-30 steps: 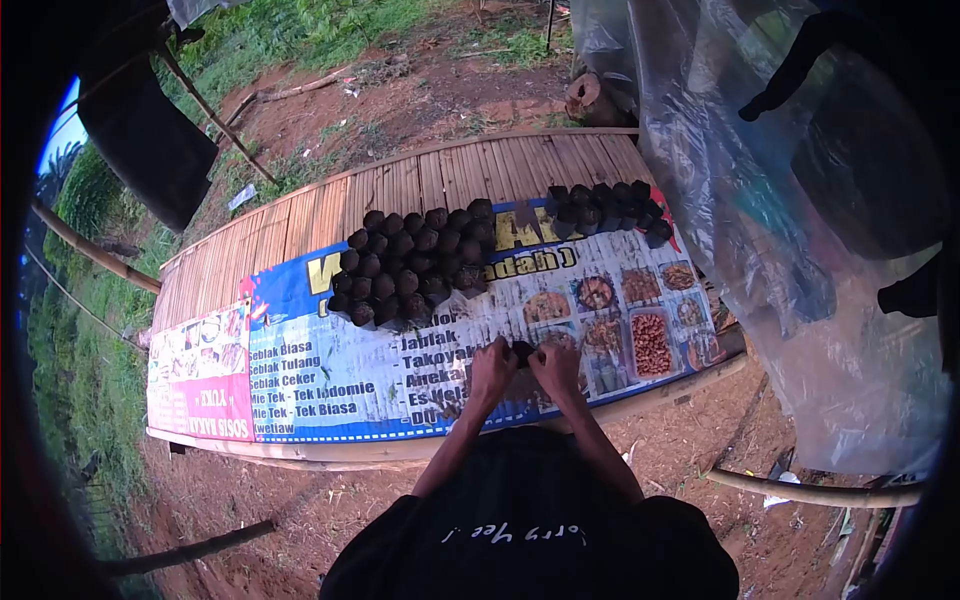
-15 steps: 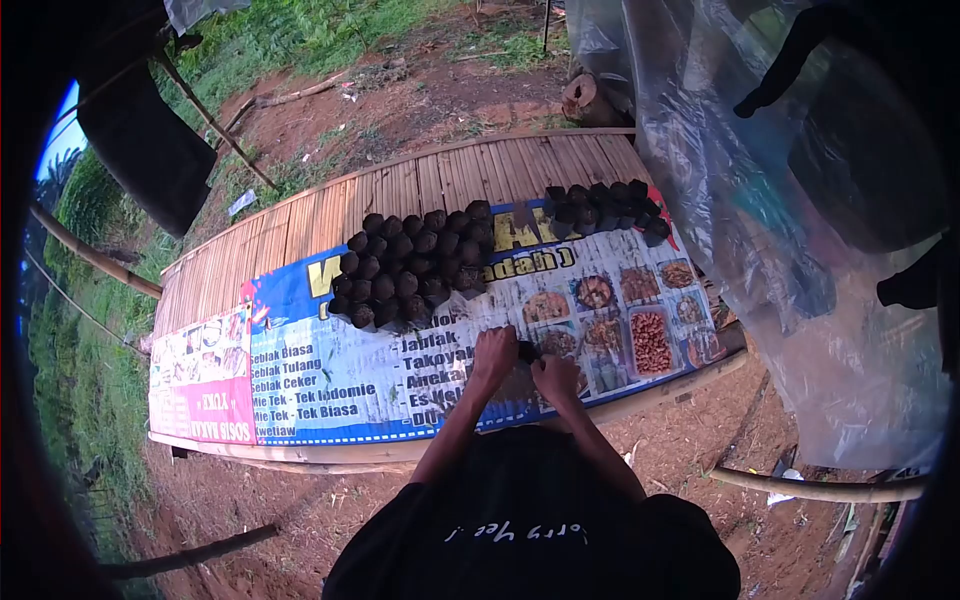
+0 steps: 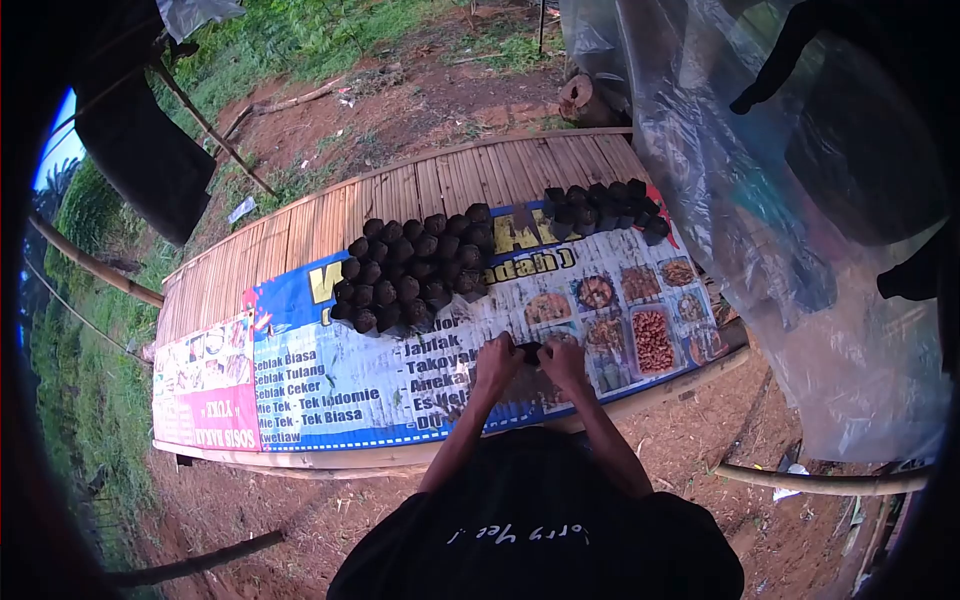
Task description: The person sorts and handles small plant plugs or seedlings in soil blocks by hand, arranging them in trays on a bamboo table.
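The right hand (image 3: 565,362) has come back up level with the left hand (image 3: 497,360) since half a second ago, when it sat lower and nearer the body; both now meet again over one small dark bag (image 3: 528,351). The bag sits between the two hands, just above the printed banner (image 3: 340,385) near the front edge of the bench (image 3: 300,225). The fingers of both hands look pinched on the bag's rim, though at this size I can't tell how tightly. I'd judge the bag is being shaped or opened before it joins the others. Next it needs setting upright beside the cluster of filled dark bags (image 3: 410,270) standing further back on the banner. A second row of bags (image 3: 600,205) stands to the right, with clear plastic sheeting (image 3: 720,200) hanging beyond it.
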Motion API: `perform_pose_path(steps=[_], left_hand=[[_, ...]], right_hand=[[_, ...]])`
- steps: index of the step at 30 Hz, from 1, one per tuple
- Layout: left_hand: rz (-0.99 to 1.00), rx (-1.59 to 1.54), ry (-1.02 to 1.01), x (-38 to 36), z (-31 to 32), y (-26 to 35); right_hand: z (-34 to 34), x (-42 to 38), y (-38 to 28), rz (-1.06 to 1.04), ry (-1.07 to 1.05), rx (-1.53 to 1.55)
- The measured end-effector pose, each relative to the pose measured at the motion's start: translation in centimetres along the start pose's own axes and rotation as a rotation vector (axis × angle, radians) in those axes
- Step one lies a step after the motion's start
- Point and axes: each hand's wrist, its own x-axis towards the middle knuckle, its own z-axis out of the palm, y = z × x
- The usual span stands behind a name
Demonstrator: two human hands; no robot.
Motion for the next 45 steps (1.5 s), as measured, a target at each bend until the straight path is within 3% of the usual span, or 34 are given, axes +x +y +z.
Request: perform_pose_path(steps=[1, 4, 11, 14, 16, 17, 19, 21, 26, 34, 38, 45], left_hand=[[-0.002, 0.000, -0.004, -0.4, 0.1, -0.1], [0.004, -0.027, -0.008, -0.2, -0.7, 0.7], [0.019, -0.004, 0.005, 0.2, 0.3, -1.4], [0.069, -0.031, 0.091, -0.1, -0.4, -0.3], [0.108, -0.051, 0.146, 0.8, -1.0, 0.6], [0.174, -0.020, 0.125, 1.1, -1.0, 0.8], [0.234, 0.008, 0.094, 1.6, -0.5, 0.5], [0.224, 0.144, -0.060, 2.5, -0.2, 0.2], [0.156, 0.025, -0.012, 1.9, -1.6, 1.4], [0.091, 0.053, -0.092, 2.6, -0.7, -0.1], [0.065, 0.028, -0.108, 2.8, -0.3, -0.6], [0.032, 0.044, -0.166, 2.6, -0.2, -0.2]], right_hand=[[0.2, 0.0, 0.2, 0.031, -0.076, -0.021], [-0.2, 0.2, 0.1, -0.067, -0.037, -0.043], [1.7, 0.4, 1.1, 0.013, -0.094, -0.159], [-0.3, -0.8, -1.0, 0.147, -0.038, -0.008], [-2.0, -1.4, -3.2, 0.357, -0.205, -0.083], [-1.5, -1.6, -2.9, 0.362, -0.209, -0.084], [0.2, -1.9, -1.8, 0.291, -0.196, -0.235], [0.9, -1.9, -1.0, 0.274, -0.180, -0.194], [-0.1, -0.8, -0.6, 0.165, -0.063, -0.083], [-0.8, 2.2, 0.8, 0.169, -0.190, 0.042], [0.3, 2.6, 1.6, 0.161, -0.169, 0.000], [-0.8, 2.8, 0.8, 0.179, -0.322, -0.064]])
